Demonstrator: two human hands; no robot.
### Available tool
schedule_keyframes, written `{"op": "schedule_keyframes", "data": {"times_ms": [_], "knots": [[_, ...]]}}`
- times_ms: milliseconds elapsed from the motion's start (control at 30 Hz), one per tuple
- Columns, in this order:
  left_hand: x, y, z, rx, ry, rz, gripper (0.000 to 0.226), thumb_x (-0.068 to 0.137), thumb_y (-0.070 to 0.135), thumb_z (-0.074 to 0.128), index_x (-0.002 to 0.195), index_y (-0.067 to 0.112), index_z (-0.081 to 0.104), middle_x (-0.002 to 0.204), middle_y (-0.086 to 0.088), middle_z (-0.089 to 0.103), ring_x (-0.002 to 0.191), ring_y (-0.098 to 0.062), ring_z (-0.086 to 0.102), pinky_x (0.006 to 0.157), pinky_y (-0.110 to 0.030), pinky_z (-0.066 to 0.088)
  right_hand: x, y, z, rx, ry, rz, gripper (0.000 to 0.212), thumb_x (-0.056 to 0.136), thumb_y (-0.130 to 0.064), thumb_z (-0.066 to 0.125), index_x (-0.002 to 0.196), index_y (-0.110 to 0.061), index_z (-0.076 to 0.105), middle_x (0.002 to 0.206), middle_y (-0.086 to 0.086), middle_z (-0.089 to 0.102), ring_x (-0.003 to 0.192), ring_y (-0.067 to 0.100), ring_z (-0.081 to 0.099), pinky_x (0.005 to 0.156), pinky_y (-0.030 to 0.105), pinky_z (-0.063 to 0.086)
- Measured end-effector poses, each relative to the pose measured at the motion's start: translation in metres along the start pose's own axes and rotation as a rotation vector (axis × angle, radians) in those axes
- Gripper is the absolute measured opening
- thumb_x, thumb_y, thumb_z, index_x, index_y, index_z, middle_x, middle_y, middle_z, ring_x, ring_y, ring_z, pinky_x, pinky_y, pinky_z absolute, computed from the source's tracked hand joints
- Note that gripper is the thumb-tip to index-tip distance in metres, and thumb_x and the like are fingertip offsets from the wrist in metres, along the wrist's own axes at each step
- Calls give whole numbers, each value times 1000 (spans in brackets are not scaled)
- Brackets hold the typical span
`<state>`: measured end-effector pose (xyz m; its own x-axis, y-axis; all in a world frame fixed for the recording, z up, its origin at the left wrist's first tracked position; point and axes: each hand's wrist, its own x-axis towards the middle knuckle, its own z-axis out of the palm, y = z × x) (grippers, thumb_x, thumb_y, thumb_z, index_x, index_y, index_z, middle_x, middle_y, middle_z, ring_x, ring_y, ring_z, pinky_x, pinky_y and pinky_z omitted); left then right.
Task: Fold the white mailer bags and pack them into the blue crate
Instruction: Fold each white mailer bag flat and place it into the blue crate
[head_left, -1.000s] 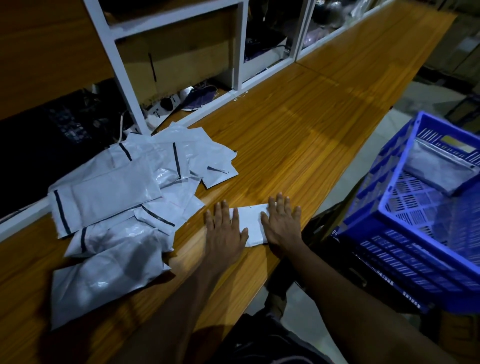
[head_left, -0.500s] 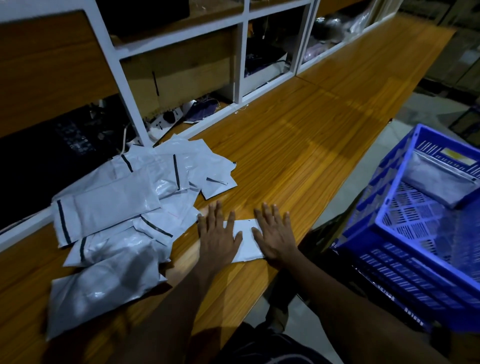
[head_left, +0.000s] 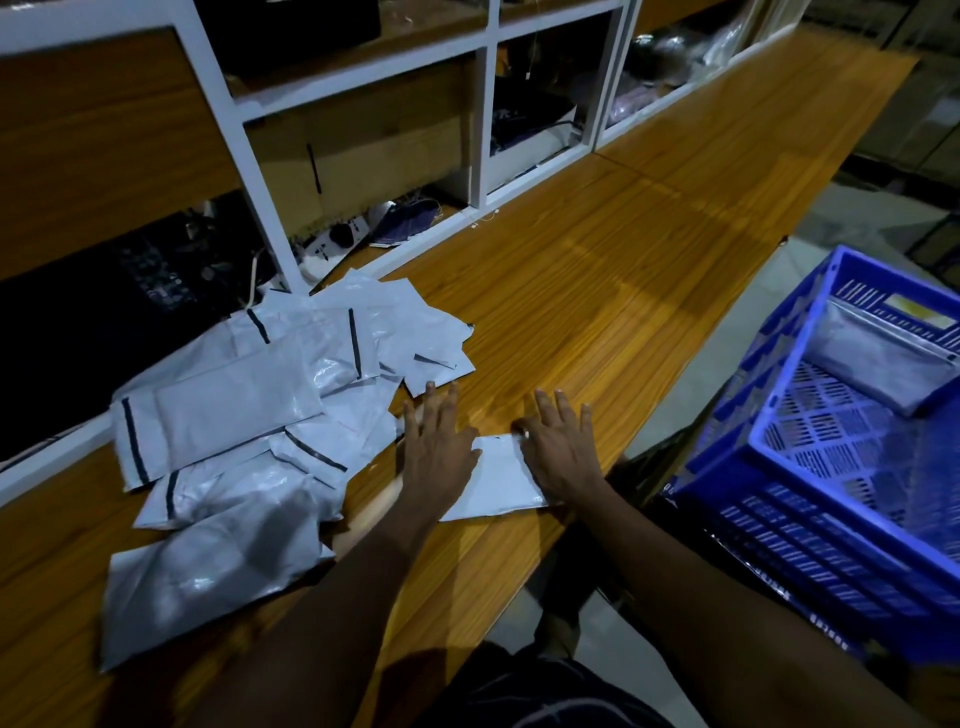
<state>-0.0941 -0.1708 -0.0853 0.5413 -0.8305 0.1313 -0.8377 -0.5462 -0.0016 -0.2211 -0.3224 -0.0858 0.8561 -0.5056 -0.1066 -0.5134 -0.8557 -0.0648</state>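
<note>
White plastic under flat palms: the left hand (head_left: 436, 448) and right hand (head_left: 562, 453), fingers straight and gripping nothing, press a folded mailer bag (head_left: 505, 480) at the near edge of the tabletop (head_left: 623, 312), likely to set its crease. The blue crate (head_left: 779, 364) waits close by, right.

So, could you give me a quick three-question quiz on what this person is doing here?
1. True or false: the left hand and right hand both lie flat on the folded bag.
2. Where is the blue crate? A: beside the bench, on the person's right. B: on the shelf. C: on top of the bench.
3. Fill in: the pile of loose bags lies on the person's ____ side.
Key: 1 true; 2 A; 3 left.
</note>
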Motion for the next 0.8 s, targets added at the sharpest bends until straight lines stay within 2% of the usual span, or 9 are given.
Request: {"op": "schedule_keyframes", "data": {"times_ms": [100, 167, 233, 333, 433, 500, 567, 700, 800], "knots": [[5, 6, -3, -9, -3, -25, 15, 91, 35, 68, 102, 26, 72, 159, -13, 33, 150, -42, 13, 115, -66, 3, -1, -4, -1, -10, 0, -31, 41, 104, -40, 40, 140, -24, 52, 165, 9, 17, 152, 36, 7, 116, 64, 9], [7, 9, -3, -2, 30, -42, 4, 90, 25, 69, 91, 23, 72, 154, -13, 42, 148, -43, 22, 113, -68, 11, -3, -6, -3, -2, 10, -37, 41, 104, -39, 41, 140, -22, 52, 165, 9, 19, 152, 37, 10, 115, 64, 12], [10, 11, -1, -5, 81, -34, 2, 86, 21, 72, 85, 21, 70, 149, -13, 47, 145, -43, 29, 112, -68, 19, -2, -6, -6, 15, 11, -37, 41, 104, -41, 40, 138, -22, 53, 165, 9, 18, 151, 37, 10, 115, 64, 12], [16, 16, -6, -20, 207, 21, 4, 87, 23, 72, 88, 21, 69, 150, -14, 46, 145, -42, 31, 111, -67, 21, 5, -2, -21, 55, 27, -50, 43, 102, -43, 39, 133, -19, 58, 165, 7, 18, 152, 35, 9, 117, 63, 9], [28, 23, -26, -62, 286, 85, 11, 90, 30, 70, 92, 20, 70, 150, -15, 46, 144, -43, 32, 111, -68, 23, 10, 10, -42, 92, 87, -54, 53, 100, -45, 29, 114, -15, 70, 162, 5, 29, 151, 33, 13, 118, 61, 7], [44, 31, -37, -79, 300, 114, 13, 93, 33, 67, 96, 20, 66, 154, -13, 42, 146, -42, 28, 112, -68, 21, 12, 22, -62, 134, 188, -48, 70, 93, -49, 15, 106, -12, 72, 158, 6, 37, 150, 34, 18, 119, 60, 10], [69, 41, -49, -86, 289, 148, 15, 93, 36, 65, 97, 21, 64, 157, -12, 38, 147, -42, 25, 113, -68, 18, 14, 38, -82, 151, 268, -36, 74, 90, -49, 11, 100, -9, 72, 155, 9, 42, 148, 36, 23, 118, 60, 12], [125, 71, -83, -64, 179, 293, 25, 102, 41, 46, 104, 25, 65, 165, -12, 18, 152, -41, 5, 116, -67, 7, 18, 79, -117, 147, 422, 55, 63, 93, -43, 21, 91, -7, 72, 145, 14, 53, 142, 41, 35, 116, 61, 18], [164, 106, -110, -1, 168, 357, 25, 104, 38, 42, 111, 24, 61, 167, -12, 5, 152, -41, -5, 116, -68, 4, 19, 118, -140, 143, 549, 130, 54, 91, -40, 30, 82, -7, 71, 138, 15, 59, 137, 45, 42, 114, 64, 21]]}}
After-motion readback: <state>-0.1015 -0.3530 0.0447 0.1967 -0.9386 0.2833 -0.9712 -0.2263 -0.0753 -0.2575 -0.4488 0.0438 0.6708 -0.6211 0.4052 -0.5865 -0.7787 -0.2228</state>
